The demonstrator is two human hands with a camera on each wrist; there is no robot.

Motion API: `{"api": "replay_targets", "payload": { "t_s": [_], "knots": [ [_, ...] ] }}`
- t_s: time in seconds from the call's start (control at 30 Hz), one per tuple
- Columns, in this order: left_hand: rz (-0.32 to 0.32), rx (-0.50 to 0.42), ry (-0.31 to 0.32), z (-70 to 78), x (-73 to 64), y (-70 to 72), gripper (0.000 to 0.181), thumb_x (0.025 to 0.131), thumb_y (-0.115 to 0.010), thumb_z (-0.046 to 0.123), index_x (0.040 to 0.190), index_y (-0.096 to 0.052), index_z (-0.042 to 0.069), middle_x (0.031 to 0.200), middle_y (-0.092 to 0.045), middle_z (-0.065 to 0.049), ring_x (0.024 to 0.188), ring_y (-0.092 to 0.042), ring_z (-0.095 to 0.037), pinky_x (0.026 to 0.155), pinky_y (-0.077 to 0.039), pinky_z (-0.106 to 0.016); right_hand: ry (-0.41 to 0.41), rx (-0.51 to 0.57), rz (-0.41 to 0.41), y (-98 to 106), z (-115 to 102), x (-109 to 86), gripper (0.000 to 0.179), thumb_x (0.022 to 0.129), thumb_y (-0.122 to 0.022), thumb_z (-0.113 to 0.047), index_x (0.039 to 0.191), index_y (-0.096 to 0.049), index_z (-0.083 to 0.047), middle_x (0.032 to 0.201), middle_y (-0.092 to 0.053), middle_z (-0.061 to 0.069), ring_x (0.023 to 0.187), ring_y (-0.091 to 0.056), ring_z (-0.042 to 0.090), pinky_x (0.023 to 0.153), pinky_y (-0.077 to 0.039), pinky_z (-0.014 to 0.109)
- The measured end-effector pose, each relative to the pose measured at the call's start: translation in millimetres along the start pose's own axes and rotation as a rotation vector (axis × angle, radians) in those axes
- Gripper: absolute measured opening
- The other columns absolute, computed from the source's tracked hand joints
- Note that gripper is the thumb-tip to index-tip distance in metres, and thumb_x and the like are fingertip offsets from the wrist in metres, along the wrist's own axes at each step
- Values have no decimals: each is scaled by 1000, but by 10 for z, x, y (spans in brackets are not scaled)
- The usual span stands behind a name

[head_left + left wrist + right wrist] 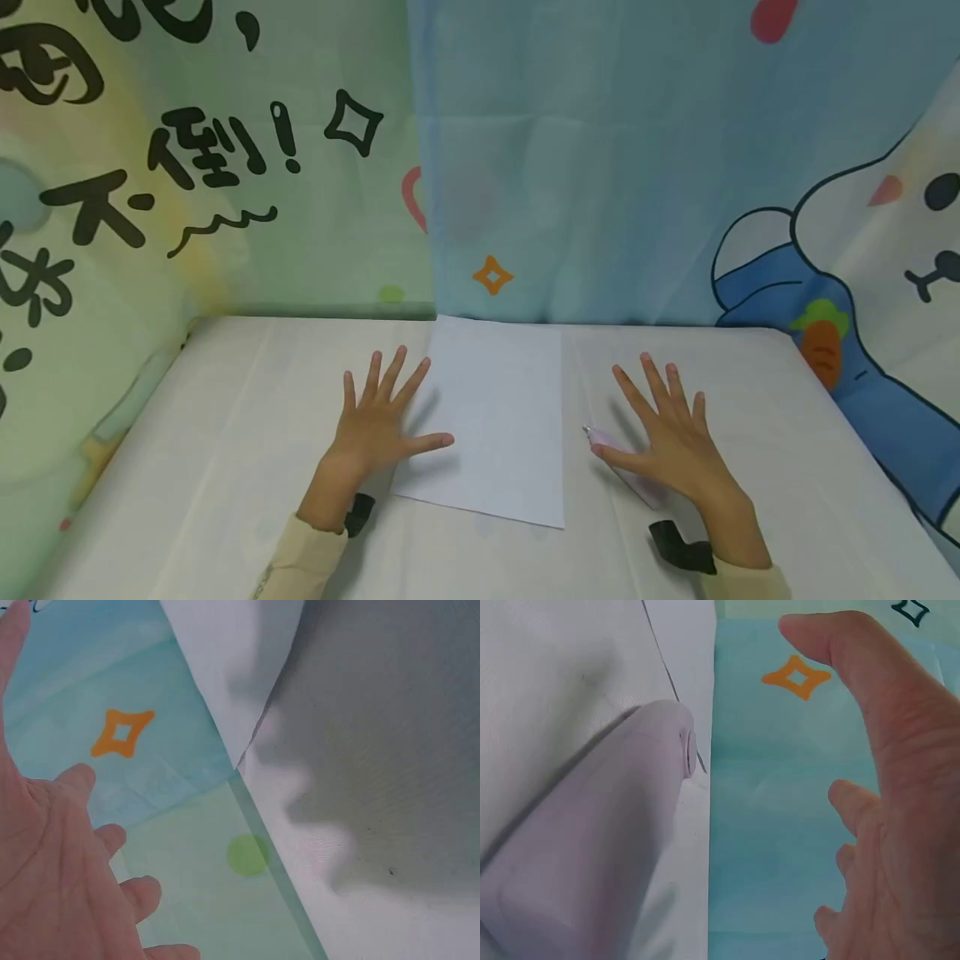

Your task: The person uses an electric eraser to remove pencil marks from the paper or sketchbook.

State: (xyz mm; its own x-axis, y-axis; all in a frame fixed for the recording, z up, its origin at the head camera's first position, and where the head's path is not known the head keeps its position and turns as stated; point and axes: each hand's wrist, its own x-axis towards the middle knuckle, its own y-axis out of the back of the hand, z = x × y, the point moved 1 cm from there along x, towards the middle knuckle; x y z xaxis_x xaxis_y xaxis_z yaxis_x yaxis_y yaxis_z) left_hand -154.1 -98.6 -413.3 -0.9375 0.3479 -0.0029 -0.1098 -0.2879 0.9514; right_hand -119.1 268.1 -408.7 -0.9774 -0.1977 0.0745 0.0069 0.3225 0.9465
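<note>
Both hands are spread flat, fingers straight and fanned, holding nothing. The left hand (378, 425) hovers over or rests on the tabletop (225, 467) at the left edge of a white sheet of paper (495, 417), its thumb reaching over the near-left part of the sheet; whether the palm presses down cannot be told. The right hand (671, 442) is equally open, just right of the sheet. Under its thumb and palm lies a pale lilac pen (626, 467), its tip pointing far-left toward the paper; the right wrist view shows the pen's (592, 847) rounded end close under the palm, but contact cannot be confirmed.

As a judgement, this reads as a start pose: the sheet lies flat and unfolded in the middle of the tabletop, its far edge touching the base of the backdrop, and the pen lies ungripped. Any next move would call for the right fingers to curl around the pen's barrel, which lies slantwise beneath the hand, while the left hand steadies the sheet by its left edge so it does not slide on the smooth white cover.

Farther out, a printed cloth backdrop (570, 167) rises behind the tabletop, pale green with black characters on the left, blue with an orange star and a cartoon rabbit on the right.
</note>
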Motion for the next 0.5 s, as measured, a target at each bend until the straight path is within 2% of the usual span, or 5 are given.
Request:
{"api": "replay_targets", "payload": {
  "t_s": [0.1,0.2,0.27,0.37,0.5],
  "knots": [
    [-8,-27,-27,15,14,-5,98,81,-59,70,157,-15,29,165,1,-2,150,2,-38,114,1,-67,5,33,-12,43,1,-9,95,82,-71,-54,155,-25,-14,163,-6,19,147,-1,48,105,-10,78],
    [-23,-63,-82,35,18,-29,94,83,-60,67,157,-17,28,165,-1,-2,150,-2,-38,113,-5,-68,-15,111,-37,79,6,-48,72,87,-70,-44,142,-47,-3,154,-30,25,139,-25,51,101,-27,75],
    [-43,-79,-125,50,4,-69,89,85,-61,63,156,-23,26,165,-5,-3,150,-7,-38,113,-11,-68,-45,179,-54,77,19,-93,57,90,-69,-38,131,-57,0,143,-44,27,129,-40,50,96,-38,70],
    [-85,-75,-194,83,-42,-144,80,89,-60,58,154,-32,20,165,-11,-5,148,-17,-39,111,-20,-68,-102,250,-72,45,46,-168,48,90,-69,-35,122,-63,0,130,-54,24,113,-55,43,84,-50,57],
    [-134,-74,-252,121,-102,-237,75,90,-62,52,151,-38,15,162,-20,-10,144,-26,-42,107,-27,-68,-135,303,-66,-13,64,-239,41,89,-72,-31,115,-67,0,120,-60,20,98,-60,30,73,-52,41]
  ]
}}
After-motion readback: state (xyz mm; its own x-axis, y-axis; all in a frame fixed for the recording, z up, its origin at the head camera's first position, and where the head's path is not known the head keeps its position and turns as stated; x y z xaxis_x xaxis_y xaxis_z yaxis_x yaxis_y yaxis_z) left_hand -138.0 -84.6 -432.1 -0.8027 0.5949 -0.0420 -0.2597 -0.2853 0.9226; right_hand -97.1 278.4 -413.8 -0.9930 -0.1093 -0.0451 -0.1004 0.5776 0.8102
